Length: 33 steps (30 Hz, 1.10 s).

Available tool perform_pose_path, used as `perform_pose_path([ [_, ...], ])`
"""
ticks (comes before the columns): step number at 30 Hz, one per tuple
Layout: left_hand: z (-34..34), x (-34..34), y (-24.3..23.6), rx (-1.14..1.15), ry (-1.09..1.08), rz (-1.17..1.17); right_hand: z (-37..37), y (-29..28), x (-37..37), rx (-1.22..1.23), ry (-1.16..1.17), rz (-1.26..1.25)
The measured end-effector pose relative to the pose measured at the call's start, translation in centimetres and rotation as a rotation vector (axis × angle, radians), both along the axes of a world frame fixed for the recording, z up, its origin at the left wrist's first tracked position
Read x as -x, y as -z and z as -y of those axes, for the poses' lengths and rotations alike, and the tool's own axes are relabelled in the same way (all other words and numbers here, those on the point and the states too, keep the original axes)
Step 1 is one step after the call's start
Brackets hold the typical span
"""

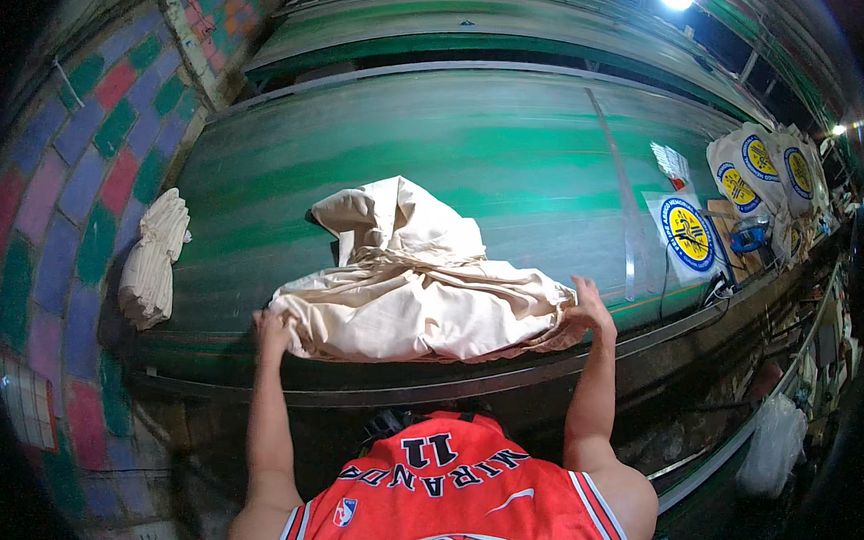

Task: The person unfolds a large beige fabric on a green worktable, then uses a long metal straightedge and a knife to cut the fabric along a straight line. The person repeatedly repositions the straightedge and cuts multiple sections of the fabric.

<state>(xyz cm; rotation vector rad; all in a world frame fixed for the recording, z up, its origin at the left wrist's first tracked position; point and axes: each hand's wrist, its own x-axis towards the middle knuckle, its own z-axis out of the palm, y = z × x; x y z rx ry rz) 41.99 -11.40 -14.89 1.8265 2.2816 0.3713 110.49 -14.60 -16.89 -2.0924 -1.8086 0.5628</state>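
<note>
A bunched piece of cream cloth (421, 312) lies across the near edge of a long green table, gathered at its middle, with a loose flap folded toward the far side. My left hand (270, 331) grips its left end, the fingers partly hidden by the cloth. At the opposite end my right hand (590, 309) holds the cloth's right corner between thumb and fingers. Both arms are stretched forward and spread apart, so the near part of the cloth is drawn out between them.
The green table (494, 139) has a metal strip across its right part. A folded cream cloth bundle (154, 260) lies at the left end. On the right are a printed sheet (685, 236), a blue tool (749, 235) and printed cloth pieces (754, 172). A clear plastic bag (773, 444) hangs lower right.
</note>
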Motion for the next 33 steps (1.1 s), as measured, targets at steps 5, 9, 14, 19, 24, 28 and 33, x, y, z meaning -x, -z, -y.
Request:
perform_pose_path([
  [5,-4.6,-9.0,-1.1,-0.533,0.387,0.137,-5.4,-3.7,8.2,-0.174,-0.164,-0.376],
  [9,-6.2,-17.3,2.0,-0.485,0.362,0.232,-7.5,0.4,17.1,0.022,-0.224,-0.14],
  [14,-11.6,-14.7,2.5,0.037,0.28,0.274,-11.4,2.7,14.9,0.212,0.039,-0.758],
  [19,-16.0,1.1,-5.3,-0.403,0.029,0.491,-12.7,-2.8,0.0,-0.562,0.158,-0.459],
  [24,-14.4,14.3,-7.2,-0.601,-0.435,0.762,-11.3,-7.6,-7.2,-0.598,0.606,0.095],
  [28,-13.1,15.6,0.1,-0.474,-0.511,0.855,-11.6,-4.9,-5.0,-0.392,0.357,0.295],
  [33,-7.4,6.2,3.7,-0.666,-0.234,0.037,-8.3,-1.1,2.5,-0.566,0.061,0.361],
])
